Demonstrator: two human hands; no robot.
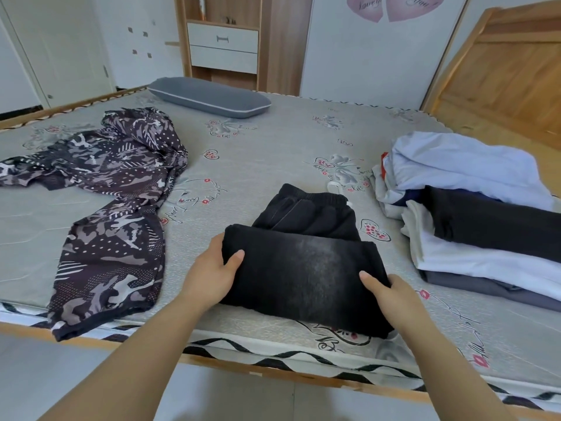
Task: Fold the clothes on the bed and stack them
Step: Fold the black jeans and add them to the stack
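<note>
Black faded trousers [306,268] lie folded near the front edge of the bed [267,153], their elastic waistband pointing away from me. My left hand [212,275] grips the left edge of the folded part, thumb on top and fingers underneath. On the right edge, my right hand [391,296] holds the same fold, thumb on top. A stack of folded clothes [473,226] in white, black, grey and pale blue sits at the right. A dark camouflage-patterned garment [115,202] lies spread and unfolded on the left.
A grey pillow [209,97] lies at the far side of the bed. A wooden cabinet with white drawers [223,45] stands behind it, and a wooden frame [501,71] at the far right. The bed's wooden front rail [273,372] runs close to me.
</note>
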